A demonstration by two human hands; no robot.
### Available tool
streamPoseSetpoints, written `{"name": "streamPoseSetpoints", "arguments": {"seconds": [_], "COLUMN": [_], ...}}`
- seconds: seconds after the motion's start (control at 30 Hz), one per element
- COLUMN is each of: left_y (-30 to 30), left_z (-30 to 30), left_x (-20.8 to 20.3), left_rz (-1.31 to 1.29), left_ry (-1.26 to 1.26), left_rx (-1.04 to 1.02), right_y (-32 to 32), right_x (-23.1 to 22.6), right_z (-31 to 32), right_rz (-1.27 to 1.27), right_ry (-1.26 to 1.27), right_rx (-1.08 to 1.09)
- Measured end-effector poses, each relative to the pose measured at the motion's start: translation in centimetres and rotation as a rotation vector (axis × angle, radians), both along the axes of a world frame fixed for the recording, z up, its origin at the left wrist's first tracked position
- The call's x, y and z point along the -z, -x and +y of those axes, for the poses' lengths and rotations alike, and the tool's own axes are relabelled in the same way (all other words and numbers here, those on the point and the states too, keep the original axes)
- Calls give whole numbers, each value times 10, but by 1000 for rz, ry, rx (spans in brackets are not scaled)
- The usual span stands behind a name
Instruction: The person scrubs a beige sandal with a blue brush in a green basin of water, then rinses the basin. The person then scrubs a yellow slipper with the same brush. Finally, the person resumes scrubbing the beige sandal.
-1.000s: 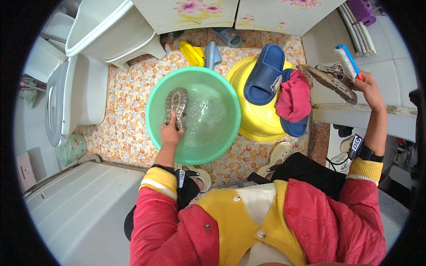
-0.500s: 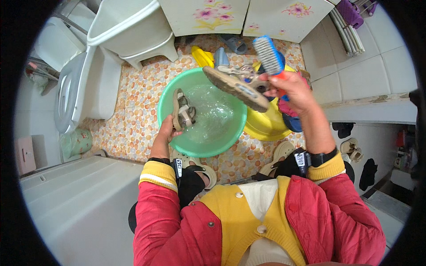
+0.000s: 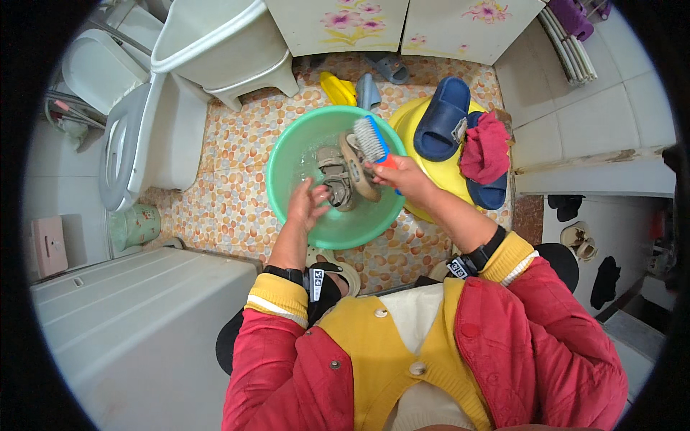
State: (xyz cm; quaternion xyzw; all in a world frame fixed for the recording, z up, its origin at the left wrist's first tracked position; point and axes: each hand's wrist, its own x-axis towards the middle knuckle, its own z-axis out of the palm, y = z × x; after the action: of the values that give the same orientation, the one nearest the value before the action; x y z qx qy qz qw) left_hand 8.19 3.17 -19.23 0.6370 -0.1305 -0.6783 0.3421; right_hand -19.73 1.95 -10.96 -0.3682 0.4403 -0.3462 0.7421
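Observation:
My right hand [image 3: 408, 177] is closed round the red-and-blue handle of a scrubbing brush [image 3: 371, 140], its pale bristles facing up. The same hand grips a beige sandal [image 3: 357, 167] under the brush, tilted on edge over the green basin [image 3: 280, 151]. Beside it in the basin lies the other sandal [image 3: 336, 179], grey and beige straps uppermost. My left hand [image 3: 307, 204] is open at the basin's left side, fingers spread, close to that second sandal. Shallow, clear water is in the basin.
Right of the basin, a yellow tub [image 3: 410, 122] carries dark blue slippers [image 3: 443, 118] and a pinkish-red cloth [image 3: 486, 149]. Yellow slippers [image 3: 338, 89] lie beyond the basin. A white washing machine [image 3: 136, 309] stands at lower left, a toilet [image 3: 122, 147] at left, cabinets [image 3: 345, 29] at the back.
My right hand has come left and down with the brush and its sandal, from above the yellow tub to over the basin. My left hand has let go of the other sandal.

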Motion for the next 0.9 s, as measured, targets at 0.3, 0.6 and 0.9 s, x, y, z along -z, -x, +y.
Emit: {"name": "streamPoseSetpoints", "arguments": {"seconds": [0.3, 0.6, 0.9], "left_y": [14, 32, 28], "left_z": [20, 29, 21], "left_x": [-24, -58, -69], "left_rz": [452, 97, -211], "left_ry": [-99, 10, 135], "left_rx": [-4, 216, 402], "right_y": [-46, -66, -75], "right_x": [14, -22, 12], "right_z": [-3, -20, -57], "right_rz": [177, 1173, 1185], "right_ry": [-41, 823, 739], "right_rx": [-212, -576, -511]}}
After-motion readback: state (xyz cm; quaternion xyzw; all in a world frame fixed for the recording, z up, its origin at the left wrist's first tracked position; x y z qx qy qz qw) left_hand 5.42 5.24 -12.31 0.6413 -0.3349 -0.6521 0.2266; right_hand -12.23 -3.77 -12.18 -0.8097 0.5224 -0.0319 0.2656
